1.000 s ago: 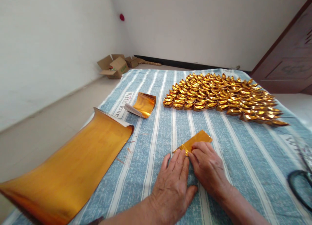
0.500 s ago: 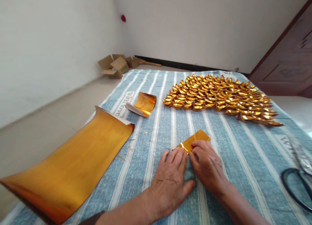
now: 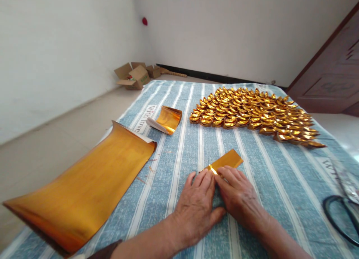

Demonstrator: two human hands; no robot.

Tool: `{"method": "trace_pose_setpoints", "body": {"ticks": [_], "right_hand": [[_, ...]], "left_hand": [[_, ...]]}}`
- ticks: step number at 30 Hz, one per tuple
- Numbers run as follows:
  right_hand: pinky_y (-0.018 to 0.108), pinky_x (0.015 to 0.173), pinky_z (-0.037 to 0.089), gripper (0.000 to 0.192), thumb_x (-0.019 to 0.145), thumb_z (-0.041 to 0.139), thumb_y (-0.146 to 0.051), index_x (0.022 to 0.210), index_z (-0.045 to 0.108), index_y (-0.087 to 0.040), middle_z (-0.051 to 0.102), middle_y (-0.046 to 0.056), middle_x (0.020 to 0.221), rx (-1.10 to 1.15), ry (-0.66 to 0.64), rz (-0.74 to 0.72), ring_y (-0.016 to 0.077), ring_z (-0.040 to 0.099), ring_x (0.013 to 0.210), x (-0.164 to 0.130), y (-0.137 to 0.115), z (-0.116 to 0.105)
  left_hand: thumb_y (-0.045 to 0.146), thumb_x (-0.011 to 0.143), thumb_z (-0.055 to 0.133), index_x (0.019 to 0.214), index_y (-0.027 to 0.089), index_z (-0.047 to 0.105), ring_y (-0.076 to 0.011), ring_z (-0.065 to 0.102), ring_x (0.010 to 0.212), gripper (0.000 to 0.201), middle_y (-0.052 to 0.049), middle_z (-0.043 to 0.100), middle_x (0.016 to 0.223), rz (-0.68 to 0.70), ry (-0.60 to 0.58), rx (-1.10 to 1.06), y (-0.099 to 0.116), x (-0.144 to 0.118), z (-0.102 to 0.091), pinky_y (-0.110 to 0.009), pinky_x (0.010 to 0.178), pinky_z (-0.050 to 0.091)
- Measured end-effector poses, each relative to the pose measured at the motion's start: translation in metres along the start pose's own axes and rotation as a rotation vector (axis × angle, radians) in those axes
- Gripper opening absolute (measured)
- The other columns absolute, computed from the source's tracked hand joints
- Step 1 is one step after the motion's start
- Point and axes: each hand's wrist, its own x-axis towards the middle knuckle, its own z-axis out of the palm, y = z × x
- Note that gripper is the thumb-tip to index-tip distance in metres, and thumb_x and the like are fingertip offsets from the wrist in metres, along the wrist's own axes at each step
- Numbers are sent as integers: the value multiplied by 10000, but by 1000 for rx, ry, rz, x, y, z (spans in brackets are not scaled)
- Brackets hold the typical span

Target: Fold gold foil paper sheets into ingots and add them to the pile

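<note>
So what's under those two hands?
A folded strip of gold paper sticks out from beneath the left hand and right hand, lying on the striped blue cloth. Its near end is covered by the fingers.

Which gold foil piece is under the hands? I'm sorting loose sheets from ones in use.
The small folded foil strip at mid-cloth: both hands press its near end. The large curled sheet and small curled stack lie untouched.

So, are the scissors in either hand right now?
No, the scissors lie apart at the right edge; both hands press the gold paper strip.
</note>
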Motion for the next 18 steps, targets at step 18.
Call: {"method": "trace_pose_setpoints", "body": {"ticks": [18], "right_hand": [[374, 780, 502, 295, 935, 372, -97, 939, 667, -89, 653, 136, 988, -83, -94, -67, 253, 572, 940, -4, -1, -2]], "left_hand": [[604, 879, 485, 1355, 126, 439, -298, 369, 1361, 676, -151, 450, 1445, -28, -90, 115, -15, -10, -13, -563, 1120, 237]]}}
